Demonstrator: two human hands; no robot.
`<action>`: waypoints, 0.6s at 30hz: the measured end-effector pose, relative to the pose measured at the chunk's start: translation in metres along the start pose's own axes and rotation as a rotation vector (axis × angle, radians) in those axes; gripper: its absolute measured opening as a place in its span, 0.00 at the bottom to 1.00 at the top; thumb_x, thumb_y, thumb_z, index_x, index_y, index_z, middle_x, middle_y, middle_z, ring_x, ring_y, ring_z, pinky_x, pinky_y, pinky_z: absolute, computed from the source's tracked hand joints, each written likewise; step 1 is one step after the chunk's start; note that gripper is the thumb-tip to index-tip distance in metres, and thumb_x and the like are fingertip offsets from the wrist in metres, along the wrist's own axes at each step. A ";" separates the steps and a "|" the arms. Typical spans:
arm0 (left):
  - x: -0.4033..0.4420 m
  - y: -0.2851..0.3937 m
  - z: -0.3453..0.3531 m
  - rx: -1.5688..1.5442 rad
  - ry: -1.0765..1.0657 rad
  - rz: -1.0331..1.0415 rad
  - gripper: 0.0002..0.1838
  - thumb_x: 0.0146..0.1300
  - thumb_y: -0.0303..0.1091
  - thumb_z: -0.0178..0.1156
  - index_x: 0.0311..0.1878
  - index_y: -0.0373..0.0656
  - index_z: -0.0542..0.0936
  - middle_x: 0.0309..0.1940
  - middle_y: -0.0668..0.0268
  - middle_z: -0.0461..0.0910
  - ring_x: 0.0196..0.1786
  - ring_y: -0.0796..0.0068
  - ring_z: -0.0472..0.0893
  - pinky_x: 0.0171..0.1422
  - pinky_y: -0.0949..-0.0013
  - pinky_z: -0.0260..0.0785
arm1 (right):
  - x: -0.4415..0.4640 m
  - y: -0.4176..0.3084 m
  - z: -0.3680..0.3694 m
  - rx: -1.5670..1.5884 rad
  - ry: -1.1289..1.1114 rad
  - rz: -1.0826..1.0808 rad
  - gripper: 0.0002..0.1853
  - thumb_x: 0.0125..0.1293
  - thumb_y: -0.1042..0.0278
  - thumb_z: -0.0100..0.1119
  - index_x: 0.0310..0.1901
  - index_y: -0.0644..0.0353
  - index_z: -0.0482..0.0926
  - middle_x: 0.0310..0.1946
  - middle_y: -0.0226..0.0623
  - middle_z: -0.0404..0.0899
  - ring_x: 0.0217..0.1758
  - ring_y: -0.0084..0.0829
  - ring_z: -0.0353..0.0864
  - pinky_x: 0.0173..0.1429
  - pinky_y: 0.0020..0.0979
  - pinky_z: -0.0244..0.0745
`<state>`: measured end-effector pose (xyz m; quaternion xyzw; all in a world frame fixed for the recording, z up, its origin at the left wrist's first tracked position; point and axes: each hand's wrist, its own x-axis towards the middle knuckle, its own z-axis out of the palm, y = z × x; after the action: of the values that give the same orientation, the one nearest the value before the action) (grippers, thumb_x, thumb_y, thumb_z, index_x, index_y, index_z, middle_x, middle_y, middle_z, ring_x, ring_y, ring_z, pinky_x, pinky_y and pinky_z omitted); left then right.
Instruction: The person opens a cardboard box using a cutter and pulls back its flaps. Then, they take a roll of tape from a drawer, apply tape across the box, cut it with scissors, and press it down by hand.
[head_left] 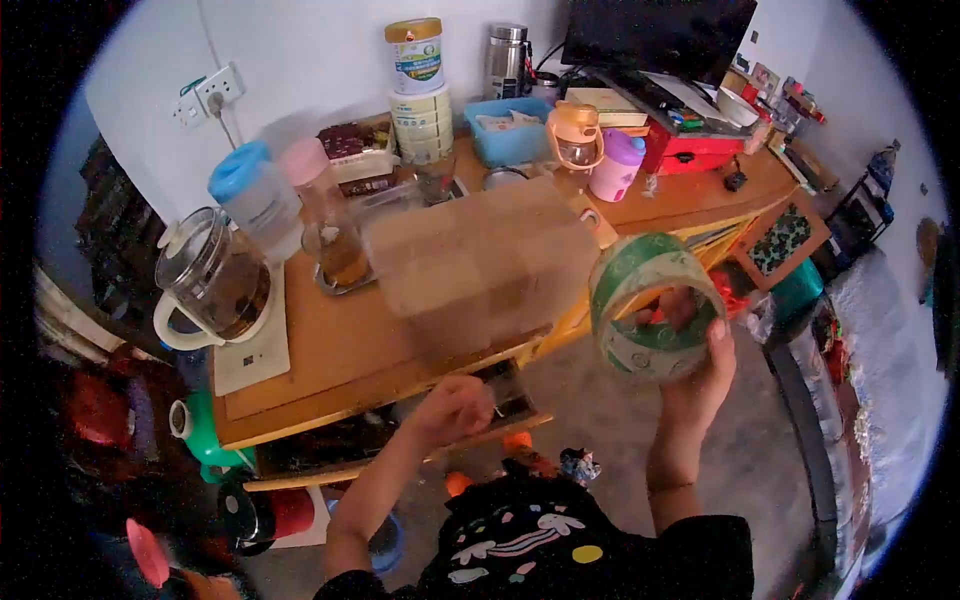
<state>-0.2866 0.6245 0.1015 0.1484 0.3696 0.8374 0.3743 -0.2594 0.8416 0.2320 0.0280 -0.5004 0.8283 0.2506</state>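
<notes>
My right hand (708, 372) grips a wide roll of tape (645, 345) with a green and whitish pattern. It is tilted, with its hollow core facing me; some fingers show through the opening and the thumb lies on the outer rim. My left hand (458, 408) is curled closed above the open drawer (510, 395); whether anything is in its fingers is hidden by blur. Just beyond it, a brown cardboard box (480, 260) sits at the front of the wooden desk (330, 345), smeared by motion. The roll is held to the right of the box, off the desk's front edge.
A glass kettle (215, 280), a blue-lidded jug (255, 195) and a pink-topped bottle (325, 210) stand left of the box. Behind it are stacked cans (420, 110), a blue basket (508, 135) and a purple cup (617, 167). A monitor (660, 35) stands at the back.
</notes>
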 end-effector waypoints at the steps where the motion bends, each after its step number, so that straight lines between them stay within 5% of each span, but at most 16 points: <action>1: 0.004 -0.001 0.003 -0.025 0.161 -0.099 0.12 0.52 0.40 0.53 0.25 0.41 0.69 0.22 0.64 0.71 0.22 0.79 0.70 0.20 0.81 0.59 | 0.006 -0.002 0.005 -0.056 0.027 -0.024 0.25 0.49 0.54 0.49 0.43 0.66 0.63 0.29 0.32 0.61 0.35 0.28 0.63 0.42 0.31 0.63; 7: 0.019 -0.020 0.014 -0.360 0.105 0.340 0.08 0.51 0.32 0.54 0.34 0.46 0.67 0.28 0.63 0.70 0.23 0.80 0.69 0.22 0.81 0.61 | 0.041 0.006 -0.012 0.006 -0.194 -0.009 0.25 0.49 0.57 0.49 0.44 0.67 0.62 0.31 0.33 0.62 0.38 0.27 0.61 0.43 0.34 0.63; 18: 0.017 -0.019 0.022 -0.596 0.154 0.474 0.10 0.48 0.24 0.53 0.36 0.41 0.71 0.33 0.62 0.69 0.35 0.73 0.69 0.34 0.76 0.67 | 0.052 0.010 -0.002 0.069 -0.209 0.005 0.22 0.48 0.57 0.49 0.41 0.65 0.63 0.30 0.31 0.59 0.35 0.24 0.58 0.44 0.34 0.61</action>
<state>-0.2764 0.6573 0.1021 0.0512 0.0927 0.9801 0.1681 -0.3088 0.8599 0.2384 0.1216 -0.4949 0.8383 0.1937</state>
